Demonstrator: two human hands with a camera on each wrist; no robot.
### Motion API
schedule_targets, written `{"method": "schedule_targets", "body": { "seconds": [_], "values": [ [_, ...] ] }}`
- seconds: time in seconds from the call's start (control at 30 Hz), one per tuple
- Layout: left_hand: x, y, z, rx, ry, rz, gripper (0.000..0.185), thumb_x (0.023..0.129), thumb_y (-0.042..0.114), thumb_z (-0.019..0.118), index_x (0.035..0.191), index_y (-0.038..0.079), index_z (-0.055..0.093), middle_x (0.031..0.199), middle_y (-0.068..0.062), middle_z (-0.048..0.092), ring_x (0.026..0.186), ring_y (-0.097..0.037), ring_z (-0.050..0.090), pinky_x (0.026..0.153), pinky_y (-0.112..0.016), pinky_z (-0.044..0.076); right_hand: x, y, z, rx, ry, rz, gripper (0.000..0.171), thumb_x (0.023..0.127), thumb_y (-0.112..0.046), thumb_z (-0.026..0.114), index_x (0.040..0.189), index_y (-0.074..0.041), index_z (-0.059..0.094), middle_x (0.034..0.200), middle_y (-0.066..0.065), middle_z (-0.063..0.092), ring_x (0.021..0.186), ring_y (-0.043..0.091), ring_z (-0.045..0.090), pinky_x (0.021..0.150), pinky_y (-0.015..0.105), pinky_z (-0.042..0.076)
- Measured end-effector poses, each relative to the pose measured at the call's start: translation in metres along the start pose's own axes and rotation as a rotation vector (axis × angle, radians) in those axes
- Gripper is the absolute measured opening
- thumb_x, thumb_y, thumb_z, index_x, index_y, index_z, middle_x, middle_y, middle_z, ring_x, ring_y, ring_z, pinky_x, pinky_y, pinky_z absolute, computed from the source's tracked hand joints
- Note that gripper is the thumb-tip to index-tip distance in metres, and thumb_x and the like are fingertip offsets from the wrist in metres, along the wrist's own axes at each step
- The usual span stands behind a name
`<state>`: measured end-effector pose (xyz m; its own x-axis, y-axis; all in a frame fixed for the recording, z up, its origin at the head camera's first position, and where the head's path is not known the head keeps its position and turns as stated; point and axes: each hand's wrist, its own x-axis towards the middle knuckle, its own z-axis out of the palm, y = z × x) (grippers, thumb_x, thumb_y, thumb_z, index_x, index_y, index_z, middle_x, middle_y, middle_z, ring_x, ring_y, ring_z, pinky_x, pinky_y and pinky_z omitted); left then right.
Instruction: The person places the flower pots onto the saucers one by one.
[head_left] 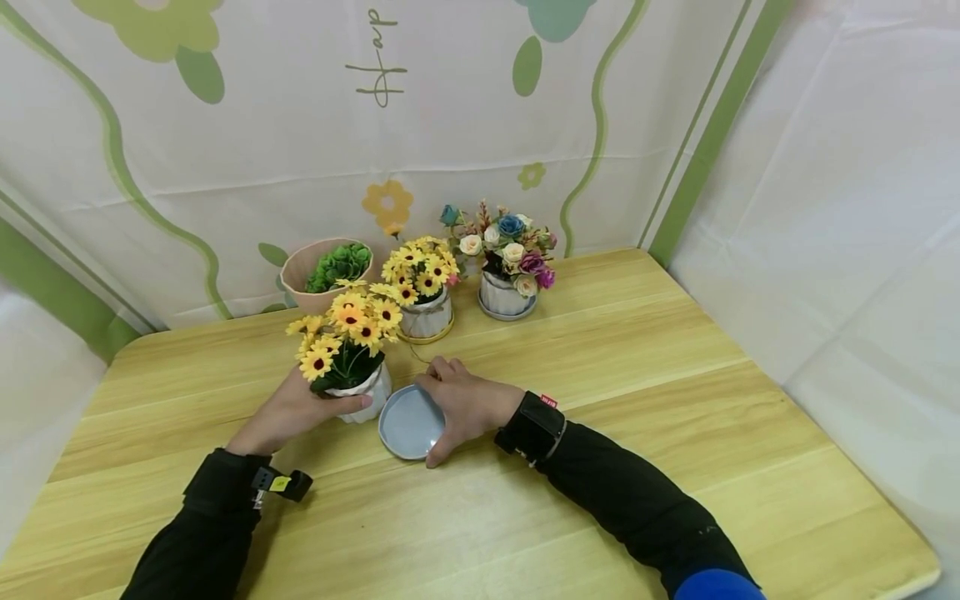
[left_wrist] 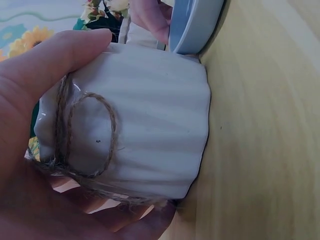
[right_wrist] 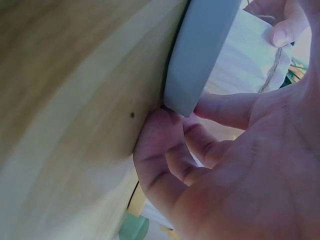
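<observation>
Head view: left hand (head_left: 288,410) clamps the white sunflower pot (head_left: 365,392); right hand (head_left: 467,402) fingers curl around the blue saucer (head_left: 410,422) just right of it.

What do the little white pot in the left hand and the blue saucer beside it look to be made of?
The white pot looks like glazed ceramic: ribbed, glossy, with bright highlights, and rough jute-like twine tied round it. The blue saucer has a smooth, duller surface and a thick rounded rim, so perhaps matte-glazed ceramic, though plastic cannot be ruled out.
</observation>
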<state>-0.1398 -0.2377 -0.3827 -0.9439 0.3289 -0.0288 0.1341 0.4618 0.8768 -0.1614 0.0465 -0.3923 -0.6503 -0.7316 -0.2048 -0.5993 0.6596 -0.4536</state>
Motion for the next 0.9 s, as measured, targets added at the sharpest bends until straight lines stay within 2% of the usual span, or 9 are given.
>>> {"method": "schedule_targets", "body": {
  "seconds": [0.1,0.17,0.37,0.63,0.73,0.87,0.9],
  "values": [
    [0.0,0.001,0.001,-0.008,0.031,0.006,0.1,0.087,0.023,0.09,0.166,0.019,0.028,0.16,-0.009,0.046,0.149,-0.032,0.042,0.123,-0.054,0.036,0.001,0.0,0.001,-0.009,-0.005,0.004,0.116,0.072,-0.054,0.096,0.163,-0.013,0.038,0.148,0.007,0.039,0.13,0.023,0.038,0.104,0.033,0.052],
    [-0.001,0.001,0.002,-0.001,0.055,0.004,0.101,0.086,0.024,0.091,0.166,0.018,0.029,0.16,-0.01,0.047,0.15,-0.033,0.043,0.124,-0.059,0.034,0.001,0.0,0.001,-0.014,-0.009,0.011,0.117,0.071,-0.054,0.095,0.163,-0.013,0.037,0.148,0.007,0.039,0.13,0.022,0.038,0.104,0.033,0.052],
    [-0.004,0.003,0.003,0.052,0.102,-0.021,0.1,0.083,0.03,0.093,0.163,0.014,0.034,0.157,-0.012,0.051,0.146,-0.034,0.047,0.121,-0.058,0.038,0.0,-0.002,0.0,-0.015,-0.011,0.015,0.118,0.071,-0.056,0.095,0.164,-0.012,0.037,0.147,0.006,0.039,0.129,0.022,0.038,0.104,0.033,0.052],
    [-0.008,0.011,-0.002,0.1,0.123,-0.02,0.102,0.08,0.037,0.095,0.162,0.014,0.037,0.155,-0.011,0.053,0.144,-0.033,0.05,0.118,-0.058,0.041,-0.001,-0.001,0.001,-0.028,-0.002,0.003,0.117,0.072,-0.057,0.094,0.163,-0.011,0.037,0.147,0.007,0.04,0.129,0.022,0.039,0.104,0.032,0.051],
    [-0.01,0.015,-0.002,0.08,0.114,-0.028,0.099,0.081,0.036,0.094,0.161,0.016,0.04,0.155,-0.008,0.054,0.143,-0.031,0.051,0.118,-0.054,0.042,-0.001,-0.001,0.0,-0.037,-0.004,0.002,0.117,0.072,-0.057,0.094,0.164,-0.011,0.037,0.148,0.007,0.04,0.129,0.022,0.039,0.105,0.031,0.05],
    [-0.012,0.023,0.002,0.06,0.088,-0.002,0.094,0.081,0.033,0.095,0.158,0.02,0.044,0.152,-0.003,0.057,0.14,-0.025,0.054,0.114,-0.032,0.045,-0.001,-0.001,0.0,-0.037,-0.007,-0.01,0.114,0.073,-0.057,0.094,0.163,-0.012,0.039,0.147,0.007,0.039,0.128,0.022,0.038,0.104,0.03,0.049],
    [-0.013,0.025,0.004,0.061,0.082,0.008,0.093,0.08,0.032,0.095,0.157,0.019,0.045,0.151,-0.003,0.058,0.14,-0.025,0.054,0.114,-0.032,0.045,-0.001,-0.001,0.0,-0.037,-0.006,-0.015,0.114,0.073,-0.056,0.094,0.162,-0.012,0.039,0.147,0.007,0.039,0.127,0.022,0.038,0.103,0.029,0.048]
  ]
}}
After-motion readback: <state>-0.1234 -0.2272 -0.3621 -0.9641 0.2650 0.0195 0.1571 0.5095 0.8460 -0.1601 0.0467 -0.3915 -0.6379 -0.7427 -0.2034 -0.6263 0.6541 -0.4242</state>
